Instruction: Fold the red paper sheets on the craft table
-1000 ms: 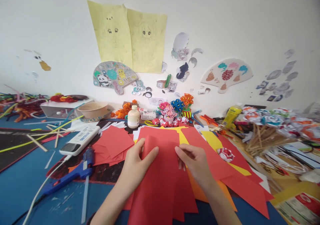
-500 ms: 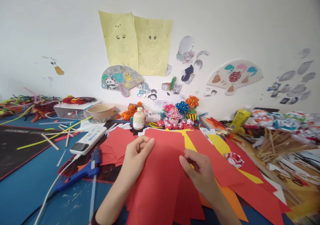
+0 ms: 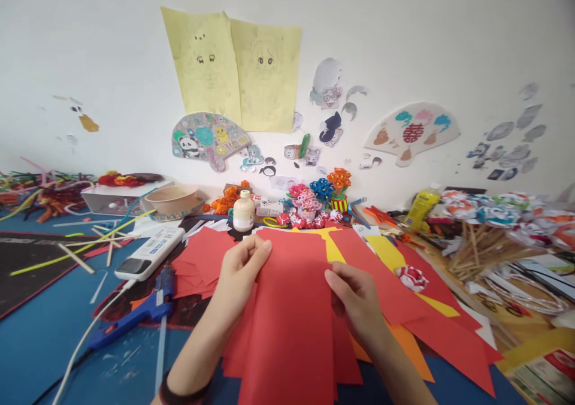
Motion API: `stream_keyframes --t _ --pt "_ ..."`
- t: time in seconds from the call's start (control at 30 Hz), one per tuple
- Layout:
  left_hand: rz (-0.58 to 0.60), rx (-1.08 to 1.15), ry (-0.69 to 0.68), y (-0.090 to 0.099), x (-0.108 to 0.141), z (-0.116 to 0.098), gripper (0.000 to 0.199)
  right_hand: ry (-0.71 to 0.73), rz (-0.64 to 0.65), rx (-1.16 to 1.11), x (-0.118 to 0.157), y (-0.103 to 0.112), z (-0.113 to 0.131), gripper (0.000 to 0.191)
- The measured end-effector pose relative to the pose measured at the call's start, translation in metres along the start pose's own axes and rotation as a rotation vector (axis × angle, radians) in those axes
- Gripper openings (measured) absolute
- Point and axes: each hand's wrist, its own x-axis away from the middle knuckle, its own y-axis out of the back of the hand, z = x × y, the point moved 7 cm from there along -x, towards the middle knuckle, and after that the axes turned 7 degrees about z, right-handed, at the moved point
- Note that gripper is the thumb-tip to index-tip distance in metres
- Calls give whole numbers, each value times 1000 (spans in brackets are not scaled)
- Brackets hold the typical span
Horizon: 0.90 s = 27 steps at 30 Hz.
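A long sheet of red paper point(image 3: 291, 315) is held up in front of me, its lower end running off the bottom of the view. My left hand point(image 3: 245, 261) pinches its upper left edge between thumb and fingers. At its right edge, a little lower, my right hand point(image 3: 353, 291) grips with thumb and curled fingers. Beneath and to the right lie more red sheets point(image 3: 453, 342), partly overlapping. Orange paper point(image 3: 411, 348) and yellow paper point(image 3: 389, 255) show among them. Left of my left hand is a pile of smaller red pieces point(image 3: 206, 252).
A blue glue gun point(image 3: 130, 321) with its cord lies at left, beside a white power strip point(image 3: 150, 252). A cream bottle point(image 3: 244, 212) stands behind the paper, near colourful craft flowers point(image 3: 321, 192). Wrapped sticks point(image 3: 476, 249) and a yellow bottle point(image 3: 422, 207) are at right.
The view has shifted slightly, so the surroundings sit further left. My right hand has slid a little along the sheet's right edge, and the sheet now hangs straighter.
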Motion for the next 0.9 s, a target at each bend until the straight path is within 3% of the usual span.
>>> stream_keyframes --t 0.27,0.53,0.9 --pt "-64 -191 -21 6 -4 12 43 -61 -38 -48 -6 0 -12 45" --pt "14 -57 155 -3 -4 29 45 -10 -86 -14 -11 7 -14 44" --pt "81 83 165 -16 7 19 39 40 -40 107 -6 8 -3 47"
